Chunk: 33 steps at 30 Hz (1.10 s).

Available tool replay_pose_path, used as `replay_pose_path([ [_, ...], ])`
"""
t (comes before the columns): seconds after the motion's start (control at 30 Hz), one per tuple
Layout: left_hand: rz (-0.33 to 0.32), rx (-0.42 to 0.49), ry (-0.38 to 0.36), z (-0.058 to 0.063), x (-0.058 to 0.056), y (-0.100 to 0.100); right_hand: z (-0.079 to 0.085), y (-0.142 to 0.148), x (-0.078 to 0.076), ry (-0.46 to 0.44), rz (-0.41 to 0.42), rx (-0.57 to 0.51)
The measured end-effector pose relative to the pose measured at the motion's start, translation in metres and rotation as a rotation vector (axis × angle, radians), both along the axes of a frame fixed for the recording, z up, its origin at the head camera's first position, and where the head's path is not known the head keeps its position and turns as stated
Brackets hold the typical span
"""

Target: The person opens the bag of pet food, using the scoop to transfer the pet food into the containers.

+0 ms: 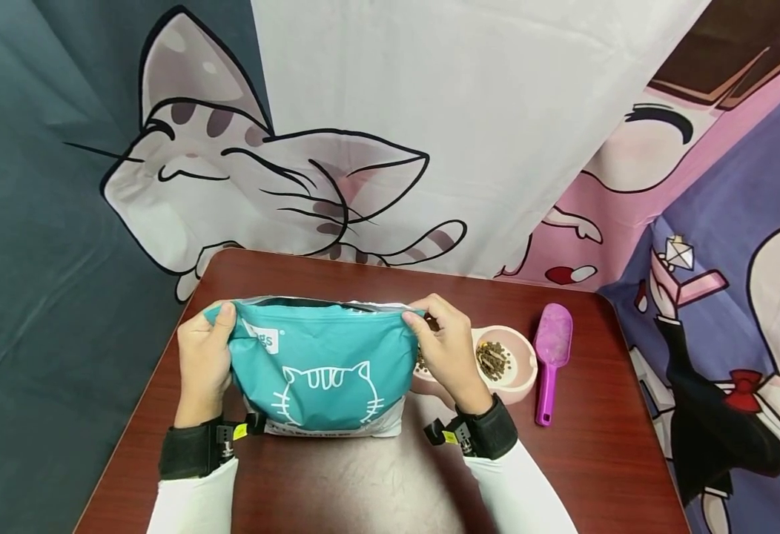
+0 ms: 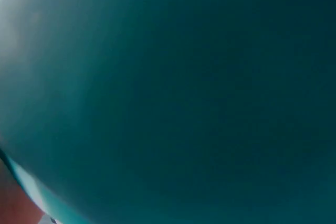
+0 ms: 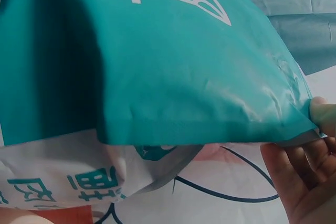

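Note:
A teal and white pet food bag (image 1: 326, 363) with a white cat-face outline stands upright on the table, its top edge stretched between both hands. My left hand (image 1: 205, 356) pinches the top left corner, thumb in front. At the top right corner my right hand (image 1: 448, 345) pinches the edge between thumb and fingers. A dark gap shows along the bag's mouth. In the left wrist view the teal bag (image 2: 173, 98) fills nearly everything. The right wrist view has the bag's side (image 3: 199, 87) and the right hand's fingers (image 3: 299, 174) at its corner.
Behind the right hand is a pale pink double bowl (image 1: 526, 371) with brown kibble (image 1: 493, 360) in it. Right of it lies a purple scoop (image 1: 550, 363), handle toward me. A cartoon-printed cloth (image 1: 470, 89) hangs behind the reddish-brown table (image 1: 617, 460).

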<state>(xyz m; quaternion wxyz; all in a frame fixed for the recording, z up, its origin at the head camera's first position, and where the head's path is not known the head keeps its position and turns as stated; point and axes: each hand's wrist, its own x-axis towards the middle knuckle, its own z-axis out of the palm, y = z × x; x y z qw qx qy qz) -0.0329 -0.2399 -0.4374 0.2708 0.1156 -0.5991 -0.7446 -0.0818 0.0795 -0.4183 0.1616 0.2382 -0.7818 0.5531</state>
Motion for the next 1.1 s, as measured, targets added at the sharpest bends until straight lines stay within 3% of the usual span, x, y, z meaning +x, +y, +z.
replay_pose_path([
  [0.17,-0.009,0.016,0.044,0.001,-0.001,0.002,0.001,0.002,0.000,0.010,0.014,0.011],
  [0.3,-0.052,-0.057,0.046,0.004,0.000,-0.002,0.001,0.002,0.001,-0.012,0.011,-0.003],
  [0.37,-0.104,-0.113,0.067,0.007,0.001,-0.005,0.000,0.001,0.001,-0.028,0.011,-0.011],
  [0.47,-0.234,-0.171,0.149,0.014,0.002,-0.011,0.000,0.000,0.001,-0.051,0.014,-0.012],
  [0.6,-0.320,-0.355,0.140,0.025,0.004,-0.015,0.002,0.000,0.003,-0.064,0.005,-0.003],
  [0.7,-0.277,-0.514,0.053,0.032,0.005,-0.013,0.006,-0.001,0.005,-0.071,-0.009,-0.003],
  [0.77,-0.248,-0.565,0.021,0.035,0.005,-0.012,0.013,-0.002,0.008,-0.074,-0.011,-0.004],
  [0.97,-0.204,-0.699,-0.051,0.043,0.008,-0.012,0.029,-0.005,0.016,-0.061,0.014,-0.016],
  [1.1,-0.190,-0.867,-0.065,0.056,0.013,-0.011,0.031,-0.005,0.017,-0.053,0.025,-0.026],
])
